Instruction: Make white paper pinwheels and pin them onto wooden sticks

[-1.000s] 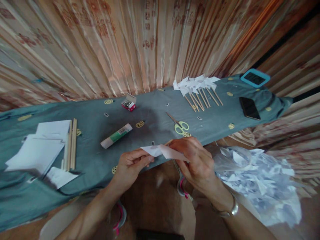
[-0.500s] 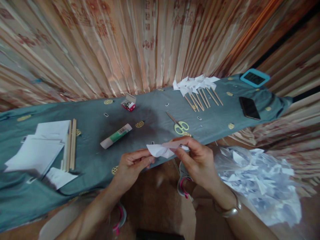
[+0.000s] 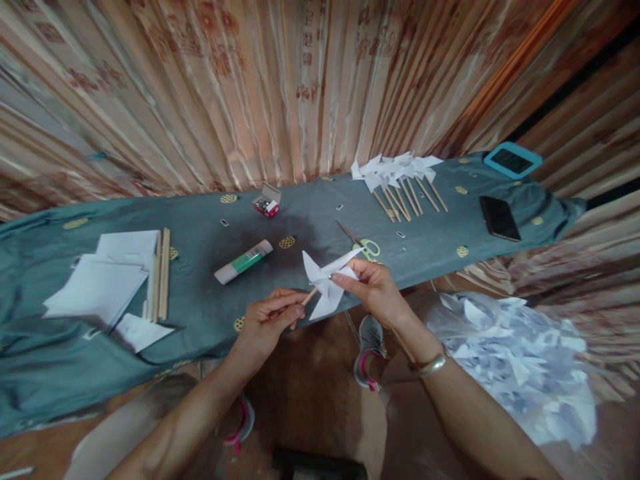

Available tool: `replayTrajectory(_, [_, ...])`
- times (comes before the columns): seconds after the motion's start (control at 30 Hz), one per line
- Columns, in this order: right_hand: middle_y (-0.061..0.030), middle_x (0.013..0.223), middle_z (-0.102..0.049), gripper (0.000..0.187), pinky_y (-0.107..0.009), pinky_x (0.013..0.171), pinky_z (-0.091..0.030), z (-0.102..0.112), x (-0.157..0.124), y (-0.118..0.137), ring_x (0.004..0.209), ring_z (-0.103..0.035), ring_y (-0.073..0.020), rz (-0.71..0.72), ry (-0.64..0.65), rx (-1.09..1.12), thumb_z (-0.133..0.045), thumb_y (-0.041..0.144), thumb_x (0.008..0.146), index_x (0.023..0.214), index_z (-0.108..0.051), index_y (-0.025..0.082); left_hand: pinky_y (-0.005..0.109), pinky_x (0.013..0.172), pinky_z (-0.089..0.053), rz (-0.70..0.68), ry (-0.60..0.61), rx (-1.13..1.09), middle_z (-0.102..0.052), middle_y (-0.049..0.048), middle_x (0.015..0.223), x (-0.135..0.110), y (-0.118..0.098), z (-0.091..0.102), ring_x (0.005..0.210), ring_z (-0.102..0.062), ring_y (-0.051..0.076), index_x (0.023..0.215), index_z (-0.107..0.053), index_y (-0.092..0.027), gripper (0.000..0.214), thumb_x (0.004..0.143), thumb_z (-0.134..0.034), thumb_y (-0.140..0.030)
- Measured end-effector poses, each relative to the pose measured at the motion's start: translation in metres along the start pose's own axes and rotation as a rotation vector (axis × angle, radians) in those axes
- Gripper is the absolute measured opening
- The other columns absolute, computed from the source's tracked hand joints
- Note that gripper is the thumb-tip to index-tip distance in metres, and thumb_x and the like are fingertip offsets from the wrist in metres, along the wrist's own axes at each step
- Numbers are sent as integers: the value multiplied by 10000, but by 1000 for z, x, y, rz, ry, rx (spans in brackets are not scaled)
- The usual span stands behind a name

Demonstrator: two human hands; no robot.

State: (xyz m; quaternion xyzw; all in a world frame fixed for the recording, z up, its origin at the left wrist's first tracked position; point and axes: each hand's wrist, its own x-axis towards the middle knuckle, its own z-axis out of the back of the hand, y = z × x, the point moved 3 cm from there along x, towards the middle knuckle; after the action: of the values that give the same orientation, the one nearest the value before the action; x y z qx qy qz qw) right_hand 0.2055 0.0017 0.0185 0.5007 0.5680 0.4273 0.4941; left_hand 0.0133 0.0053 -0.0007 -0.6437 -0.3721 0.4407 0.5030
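A white paper pinwheel (image 3: 326,281) on a thin wooden stick is raised just above the near edge of the table. My left hand (image 3: 269,321) pinches the stick's lower end. My right hand (image 3: 374,289) grips the paper blades from the right, fingers closed on them. Behind the pinwheel lie yellow-handled scissors (image 3: 365,246), and a glue stick (image 3: 243,262) lies to the left. Several finished pinwheels (image 3: 400,178) on sticks lie at the back right.
A grey-blue cloth (image 3: 200,293) covers the long table. White paper sheets (image 3: 105,283) and wooden sticks (image 3: 161,280) lie at left. A small red box (image 3: 267,203) sits at the back. A black phone (image 3: 499,217) and blue-framed device (image 3: 512,160) are at right. A bag of paper scraps (image 3: 515,363) lies on the floor.
The paper was held flat and low between both hands. Now it is lifted as a pinwheel on its stick, with the blades spread. The view has shifted slightly.
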Motion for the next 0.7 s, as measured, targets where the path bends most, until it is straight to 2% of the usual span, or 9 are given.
replayTrajectory(0.13, [9, 702, -720, 324, -280, 666, -513, -6, 4, -5, 642, -625, -135, -40, 1, 15, -813, 475, 630, 734, -689, 195, 211, 544, -412, 92, -58, -90, -686, 41, 742, -5, 13, -1, 569, -494, 85, 894, -800, -180, 254, 676, -789, -310])
replayTrajectory(0.23, [9, 706, -721, 350, -282, 662, -510, -8, 8, -8, 651, -630, -144, -82, 25, 25, -822, 493, 596, 733, -688, 199, 215, 546, -419, 160, -136, -204, -700, 60, 699, -11, 21, -4, 586, -525, 100, 865, -800, -159, 309, 606, -840, -323])
replayTrajectory(0.43, [1, 722, -734, 386, -274, 703, -496, -13, 15, -19, 663, -628, -133, -167, 141, 0, -857, 453, 530, 752, -706, 174, 191, 551, -437, 273, -256, -414, -723, 55, 708, -33, 30, -14, 628, -575, 106, 771, -801, -181, 344, 470, -907, -312])
replayTrajectory(0.57, [-12, 723, -730, 420, -288, 721, -487, -21, 25, -31, 675, -624, -141, -180, 212, -110, -854, 467, 512, 739, -707, 146, 167, 545, -426, 312, -344, -519, -718, 35, 698, -48, 41, -15, 602, -563, 80, 774, -798, -180, 344, 459, -908, -262])
replayTrajectory(0.7, [-7, 706, -709, 412, -274, 674, -470, -34, 41, -35, 665, -597, -139, -192, 368, -295, -820, 477, 544, 727, -689, 132, 164, 530, -414, 336, -377, -580, -699, 11, 666, -52, 53, -12, 550, -534, 58, 803, -791, -167, 335, 487, -886, -228])
